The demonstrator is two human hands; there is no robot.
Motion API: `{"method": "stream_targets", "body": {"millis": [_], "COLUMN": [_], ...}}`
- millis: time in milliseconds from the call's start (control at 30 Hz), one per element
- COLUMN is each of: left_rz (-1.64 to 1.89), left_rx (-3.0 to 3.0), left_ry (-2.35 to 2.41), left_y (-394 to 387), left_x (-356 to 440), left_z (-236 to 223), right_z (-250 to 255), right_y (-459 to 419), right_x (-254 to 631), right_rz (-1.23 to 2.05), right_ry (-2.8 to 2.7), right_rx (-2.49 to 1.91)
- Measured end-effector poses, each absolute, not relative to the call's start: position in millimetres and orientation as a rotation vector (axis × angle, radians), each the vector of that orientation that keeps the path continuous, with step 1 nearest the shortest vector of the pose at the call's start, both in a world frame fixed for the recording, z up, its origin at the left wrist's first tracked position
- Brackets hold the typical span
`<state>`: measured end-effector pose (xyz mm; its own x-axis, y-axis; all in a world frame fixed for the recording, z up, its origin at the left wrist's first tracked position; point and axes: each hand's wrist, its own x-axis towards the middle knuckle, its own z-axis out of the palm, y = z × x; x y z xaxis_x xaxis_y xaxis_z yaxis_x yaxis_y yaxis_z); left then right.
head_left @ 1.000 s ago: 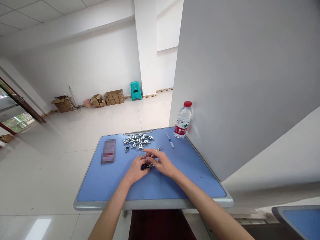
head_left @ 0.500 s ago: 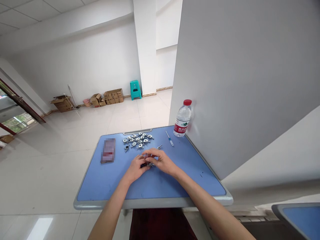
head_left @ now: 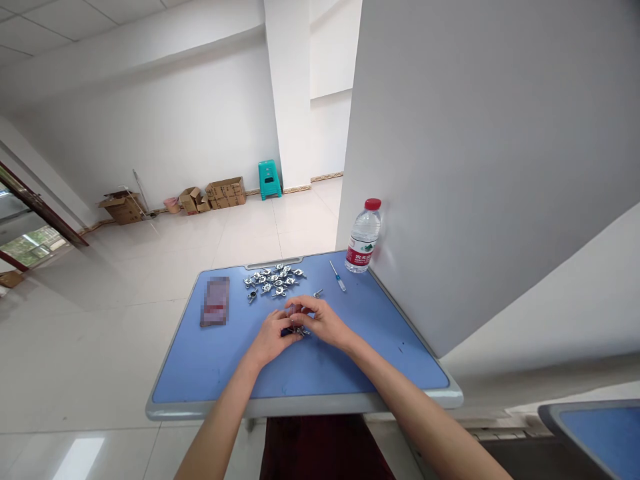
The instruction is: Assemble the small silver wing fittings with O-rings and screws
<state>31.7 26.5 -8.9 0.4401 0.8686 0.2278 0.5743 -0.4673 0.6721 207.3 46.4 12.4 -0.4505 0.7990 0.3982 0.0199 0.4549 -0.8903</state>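
Note:
Over the middle of the blue desk (head_left: 330, 363), my left hand (head_left: 274, 339) and my right hand (head_left: 319, 323) meet with curled fingers. Between them is a small silvery metal part (head_left: 301, 331), mostly covered by the fingers. My left thumb and fingers close on it from the left. On the other side, my right thumb and forefinger are bent in a pinch against it; exactly what their tips grip is hidden. Just beyond my right hand lies another metal part (head_left: 317, 293). Farther back is a loose pile of similar metal parts (head_left: 276, 277) with small lugs.
A screwdriver (head_left: 339, 277) with a blue and clear handle lies at the back right. Beside the wall stands a red-capped water bottle (head_left: 363, 237). A blurred flat rectangular object (head_left: 215, 301) rests on the left. The grey partition (head_left: 475, 167) borders the desk's right side.
Both hands stay together around the metal part, with only a slight shift of the fingers. The whole view has moved a little.

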Motion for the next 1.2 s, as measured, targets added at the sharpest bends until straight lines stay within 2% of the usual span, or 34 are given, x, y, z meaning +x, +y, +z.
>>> {"method": "stream_targets", "body": {"millis": [533, 1200], "left_rz": [0.672, 0.673], "left_rx": [2.227, 2.197], "left_ry": [1.291, 1.302], "left_y": [24, 24], "left_x": [33, 34], "left_z": [-4, 1], "right_z": [22, 27], "right_y": [54, 51], "right_x": [223, 229], "right_rz": [1.067, 1.108], "right_ry": [-1.670, -1.818], "right_rx": [-0.786, -0.762]}}
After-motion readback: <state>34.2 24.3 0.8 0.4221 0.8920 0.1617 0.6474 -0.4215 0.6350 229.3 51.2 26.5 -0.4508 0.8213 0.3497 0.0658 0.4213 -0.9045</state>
